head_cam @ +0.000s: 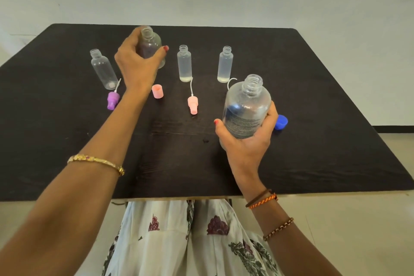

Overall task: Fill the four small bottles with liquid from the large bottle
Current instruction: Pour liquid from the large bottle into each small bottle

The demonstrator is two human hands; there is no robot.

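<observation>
The left arm stretches far forward toward 11 o'clock, its hand [139, 60] wrapped from behind around a small bottle [151, 46], thumb tip showing on the bottle's right side. The right arm is bent closer in at 2 o'clock; its hand [248, 139] grips the large bottle [247, 107] around its lower body, neck uncapped and upright above the dark counter [313, 152]. Three other small bottles [184, 64] stand open along the far row.
</observation>
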